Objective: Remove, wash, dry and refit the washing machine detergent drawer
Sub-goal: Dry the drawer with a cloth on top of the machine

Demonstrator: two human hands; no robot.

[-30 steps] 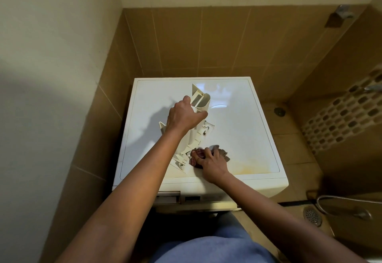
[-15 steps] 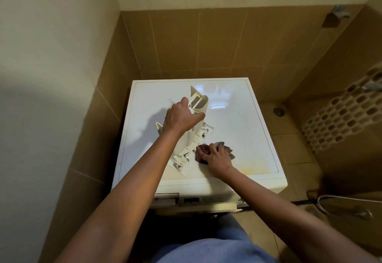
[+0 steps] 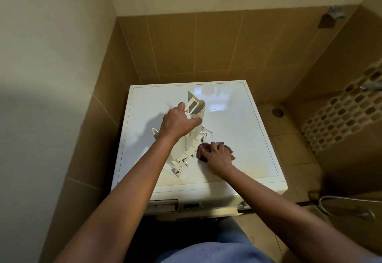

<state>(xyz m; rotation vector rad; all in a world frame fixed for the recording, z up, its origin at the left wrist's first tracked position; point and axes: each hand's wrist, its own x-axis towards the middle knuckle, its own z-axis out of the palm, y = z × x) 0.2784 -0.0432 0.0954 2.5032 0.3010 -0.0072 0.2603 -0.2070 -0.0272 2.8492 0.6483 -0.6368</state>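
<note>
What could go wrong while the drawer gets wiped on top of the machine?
1. The detergent drawer stands tilted on the washing machine top, held up by the left hand; a hard wipe could skid it across the glossy surface.
2. The right hand presses the cloth against thin ribs low on the drawer; it may snag there, or a rib might crack.

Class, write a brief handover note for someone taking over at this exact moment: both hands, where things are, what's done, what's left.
Left hand grips the detergent drawer near its upper end, propping it tilted on the washing machine top.
Right hand holds a dark red cloth against the drawer's lower side.
Done: drawer removed; drying under way.
Left: finish drying, refit the drawer.
</note>
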